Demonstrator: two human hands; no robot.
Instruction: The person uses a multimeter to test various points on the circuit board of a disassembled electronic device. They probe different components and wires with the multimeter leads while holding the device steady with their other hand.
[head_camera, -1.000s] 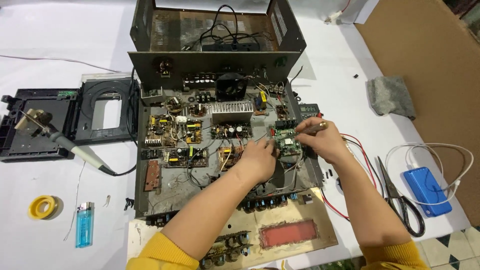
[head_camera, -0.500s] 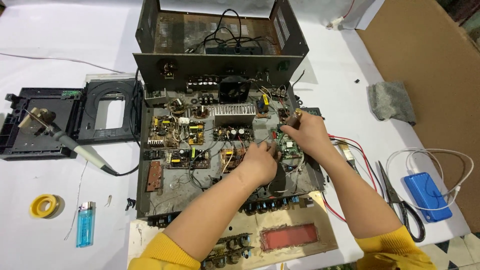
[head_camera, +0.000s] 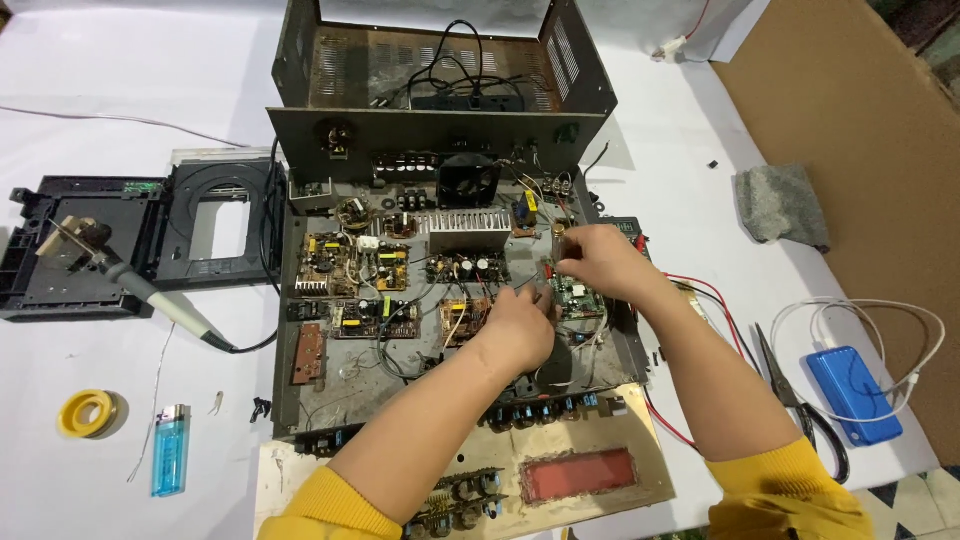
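Head camera looks down on an opened amplifier chassis (head_camera: 330, 395) on a white table (head_camera: 120, 80). Both hands meet over a small green circuit board (head_camera: 575, 297) at the chassis's right side. The left hand (head_camera: 520, 325) has its fingers curled against the board's left edge; the right hand (head_camera: 600, 258) pinches at its top edge, fingers nearly closed. Whether either truly grips it, I cannot tell. A soldering iron (head_camera: 150, 290) rests left, pliers (head_camera: 800, 400) right.
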